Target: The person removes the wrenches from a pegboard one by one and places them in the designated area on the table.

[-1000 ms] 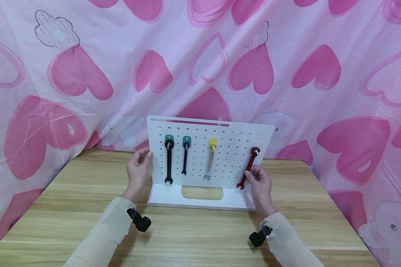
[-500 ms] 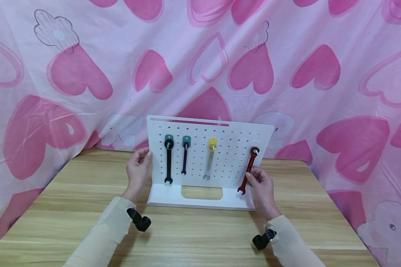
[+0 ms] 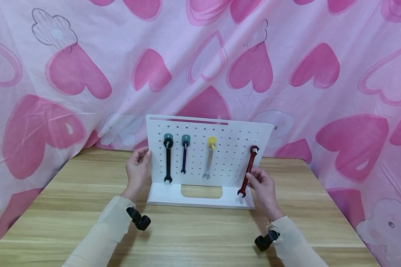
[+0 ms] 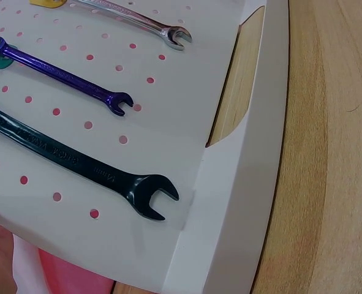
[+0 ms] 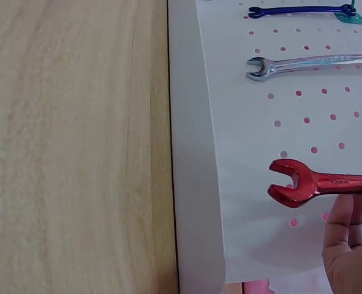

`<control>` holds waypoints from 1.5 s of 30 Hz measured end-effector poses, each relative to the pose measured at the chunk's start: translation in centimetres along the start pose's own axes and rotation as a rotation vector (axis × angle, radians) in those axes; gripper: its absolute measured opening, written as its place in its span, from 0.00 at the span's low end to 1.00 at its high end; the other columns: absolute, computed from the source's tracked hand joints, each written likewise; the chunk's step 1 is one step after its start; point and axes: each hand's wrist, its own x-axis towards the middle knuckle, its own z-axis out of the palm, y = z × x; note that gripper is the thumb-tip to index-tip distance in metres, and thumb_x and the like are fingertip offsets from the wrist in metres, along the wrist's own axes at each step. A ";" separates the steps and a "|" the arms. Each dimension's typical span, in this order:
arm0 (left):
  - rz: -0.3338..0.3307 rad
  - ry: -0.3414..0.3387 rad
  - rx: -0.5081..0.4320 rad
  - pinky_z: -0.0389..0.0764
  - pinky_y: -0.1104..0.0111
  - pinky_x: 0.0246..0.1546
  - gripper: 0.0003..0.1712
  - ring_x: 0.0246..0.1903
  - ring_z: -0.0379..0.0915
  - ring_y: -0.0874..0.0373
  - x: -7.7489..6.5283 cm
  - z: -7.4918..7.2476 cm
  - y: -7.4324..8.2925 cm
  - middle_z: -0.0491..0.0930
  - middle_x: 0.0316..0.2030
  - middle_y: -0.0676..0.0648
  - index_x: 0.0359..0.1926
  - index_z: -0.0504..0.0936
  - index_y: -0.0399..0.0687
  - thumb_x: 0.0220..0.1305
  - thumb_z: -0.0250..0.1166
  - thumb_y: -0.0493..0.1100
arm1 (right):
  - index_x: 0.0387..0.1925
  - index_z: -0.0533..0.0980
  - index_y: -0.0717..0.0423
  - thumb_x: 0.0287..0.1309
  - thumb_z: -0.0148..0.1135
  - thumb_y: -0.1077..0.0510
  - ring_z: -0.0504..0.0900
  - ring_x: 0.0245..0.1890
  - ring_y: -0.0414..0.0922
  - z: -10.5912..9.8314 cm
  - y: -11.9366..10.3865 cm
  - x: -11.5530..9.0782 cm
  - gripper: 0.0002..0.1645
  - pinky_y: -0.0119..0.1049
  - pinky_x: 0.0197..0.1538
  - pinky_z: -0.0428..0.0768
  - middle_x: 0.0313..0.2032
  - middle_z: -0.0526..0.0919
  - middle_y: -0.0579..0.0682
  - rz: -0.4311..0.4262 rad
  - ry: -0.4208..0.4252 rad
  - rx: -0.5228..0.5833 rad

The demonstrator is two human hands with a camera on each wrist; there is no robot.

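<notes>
My right hand pinches the shaft of a red combination wrench between thumb and fingers. The wrench's ring end is at a white hook near the right side of a white pegboard; its open end points down, a little off the panel. At the board's left edge, my left hand holds the rim between thumb and fingers. Nearest to it hangs a black wrench on a green hook. A small purple wrench and a silver wrench hang farther along.
The pegboard's base, with a rounded cutout, stands on a wood-grain table. Behind the table hangs a pink cloth with hearts. Green and yellow hooks hold the other wrenches. A small black camera sits on each wrist.
My right hand has shifted slightly right and down, and the red wrench's open end has come lower. My left hand stays at the board's edge.
</notes>
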 end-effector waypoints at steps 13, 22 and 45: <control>0.031 0.002 -0.027 0.72 0.83 0.41 0.19 0.42 0.69 0.63 0.1 0.1 0.1 0.76 0.45 0.48 0.52 0.76 0.44 0.67 0.57 0.50 | 0.38 0.74 0.60 0.60 0.58 0.67 0.76 0.31 0.37 1.9 -9.0 -5.1 0.04 0.30 0.36 0.83 0.29 0.77 0.43 0.083 -0.053 0.019; 0.045 0.014 -0.036 0.72 0.83 0.40 0.19 0.40 0.69 0.65 0.3 0.2 0.0 0.77 0.43 0.48 0.51 0.77 0.43 0.66 0.58 0.50 | 0.33 0.74 0.53 0.60 0.58 0.68 0.76 0.31 0.37 1.5 -9.9 -5.9 0.06 0.30 0.36 0.83 0.28 0.76 0.42 0.125 -0.060 0.003; 0.044 0.018 -0.034 0.73 0.83 0.39 0.17 0.39 0.70 0.64 0.3 0.1 -0.1 0.77 0.43 0.48 0.51 0.78 0.44 0.66 0.59 0.49 | 0.29 0.76 0.46 0.61 0.55 0.69 0.75 0.28 0.34 1.3 -11.3 -7.1 0.14 0.28 0.34 0.81 0.26 0.76 0.40 0.120 -0.148 0.184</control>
